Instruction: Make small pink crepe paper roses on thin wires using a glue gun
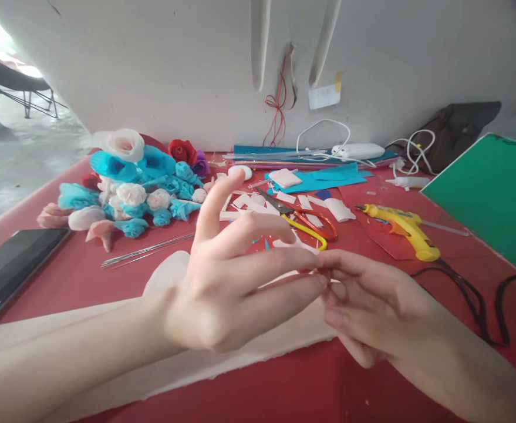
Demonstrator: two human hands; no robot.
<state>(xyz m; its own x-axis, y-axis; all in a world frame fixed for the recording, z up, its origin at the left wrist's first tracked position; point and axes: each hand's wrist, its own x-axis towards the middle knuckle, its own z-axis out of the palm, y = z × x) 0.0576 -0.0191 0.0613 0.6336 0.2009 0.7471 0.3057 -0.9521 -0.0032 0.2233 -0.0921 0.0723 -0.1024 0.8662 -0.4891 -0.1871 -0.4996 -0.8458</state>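
My left hand (231, 282) hovers over the table with its fingers stretched out; one finger points up and others reach right. Their tips meet the fingertips of my right hand (367, 308), which are curled and pinched together. Whether something small sits between the fingertips, I cannot make out. Below both hands lies a long pale sheet (187, 379) of thin material. Just beyond them, scissors (302, 220) with one red and one yellow handle rest among white paper scraps (255, 202).
Handmade flowers (130, 194) in blue, white, pink and red are heaped at the left. Thin wires (147, 249) and a black phone-like device (20, 264) lie nearby. A yellow glue gun (402, 229) with a black cord is at right, beside a green board (491, 200). Blue sheets (337, 176) lie behind.
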